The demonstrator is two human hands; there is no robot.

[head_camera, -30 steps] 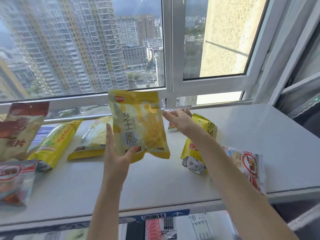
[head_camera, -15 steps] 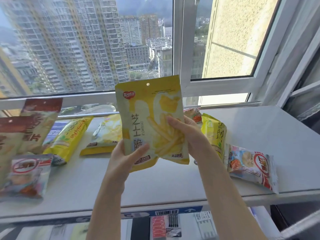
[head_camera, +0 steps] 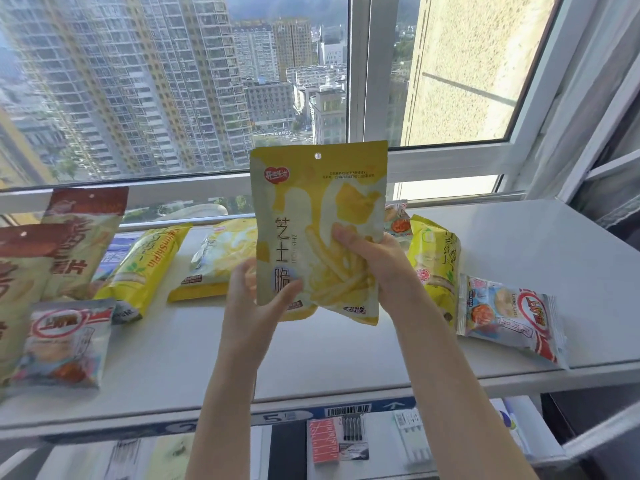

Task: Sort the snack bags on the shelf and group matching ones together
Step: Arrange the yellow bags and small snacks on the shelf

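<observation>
White shelving sits nearest, its lower level holding a red-backed pack and other carded goods too blurred to name, under a barcode label on the front edge. Above that edge both forearms reach up. The left hand pinches the lower left corner of a yellow cheese-stick bag, thumb on its front. The right hand grips the bag's right side with curled fingers. The bag is held upright in the air over the top shelf, touching nothing else.

On that shelf, a red-and-white bag lies at front left and a like one at front right. Further back lie a long yellow bag, a flat yellow bag matching the held one, and a crumpled yellow bag on the right. Brown-topped bags lean at far left. Beyond them, a window shows tower blocks.
</observation>
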